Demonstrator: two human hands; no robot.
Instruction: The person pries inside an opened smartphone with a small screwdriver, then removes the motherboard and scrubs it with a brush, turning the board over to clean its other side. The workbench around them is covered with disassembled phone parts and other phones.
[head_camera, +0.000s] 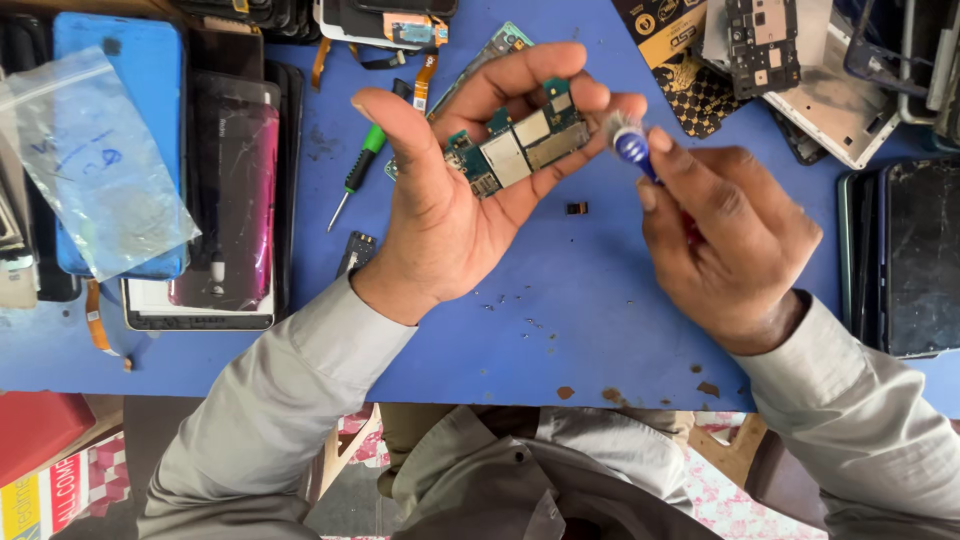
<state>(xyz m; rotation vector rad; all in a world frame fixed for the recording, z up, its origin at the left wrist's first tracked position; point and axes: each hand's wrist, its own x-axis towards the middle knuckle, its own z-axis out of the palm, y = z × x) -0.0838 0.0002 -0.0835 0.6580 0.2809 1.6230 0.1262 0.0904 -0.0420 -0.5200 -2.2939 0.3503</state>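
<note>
Nearest me, my grey sleeves come up from six o'clock onto the blue desk (560, 330), whose matte top is speckled with small crumbs and screws. My left hand (440, 210) sits just left of centre, fingers (520, 70) curled narrow around a phone circuit board (520, 148): thumb on its near-left edge, fingertips over the far edge, so the green board with its flat silvery shield cans faces up toward me. My right hand (730, 240), at three o'clock from the board, is pinched closed on a small brush (628, 140) with a blue collar and pale, blurred bristles touching the board's right end. To do this well, I judge I should keep the board gripped by its edges only, hold it steady and tilted, and sweep lightly so the bristles lift dust without snagging the tiny parts or connectors. A small dark component (577, 208) lies loose on the desk just below the board. At nine o'clock from my left hand rests a screwdriver (360, 170) with a green-and-black handle and thin steel shaft. Further left lie stacked glossy phone screens (235, 180), a blue case (140, 80) and a crinkled clear plastic bag (100, 160). At one o'clock, far off, sit a bare phone frame (830, 110) and a black card with a gold pattern (690, 90).
</note>
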